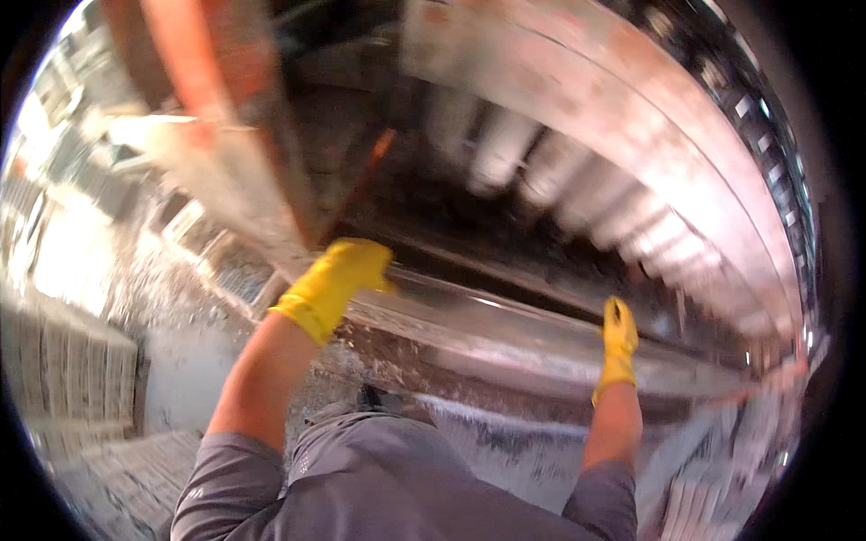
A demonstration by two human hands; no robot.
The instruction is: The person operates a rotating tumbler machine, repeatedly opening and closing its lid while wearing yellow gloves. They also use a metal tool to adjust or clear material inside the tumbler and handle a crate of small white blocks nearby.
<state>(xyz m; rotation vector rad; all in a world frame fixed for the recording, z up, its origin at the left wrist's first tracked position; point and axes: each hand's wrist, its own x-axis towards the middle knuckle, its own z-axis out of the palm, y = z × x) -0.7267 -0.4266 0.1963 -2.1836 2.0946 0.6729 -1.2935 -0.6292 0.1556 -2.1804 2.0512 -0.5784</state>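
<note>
My left hand (350, 270), in a yellow rubber glove, is by the left part of a long, worn ledge (469, 311). Its fingers curl over and point right; whether anything is inside them is hidden. Further right, my right hand (618, 341), gloved the same, is raised at the far side of that ledge. A dark gap shows between its fingers, and I see nothing held there. Motion blurs both hands. Beyond the ledge lies a dark recess (424, 203) in a large machine, with a row of pale, rounded parts (550, 171) along its far side.
A broad, stained metal panel (577, 63) curves over the recess. An orange and rusty upright (194, 68) stands at the left. Stacked grey blocks (72, 370) stand on the lower left floor, and pale slats (690, 509) lie lower right.
</note>
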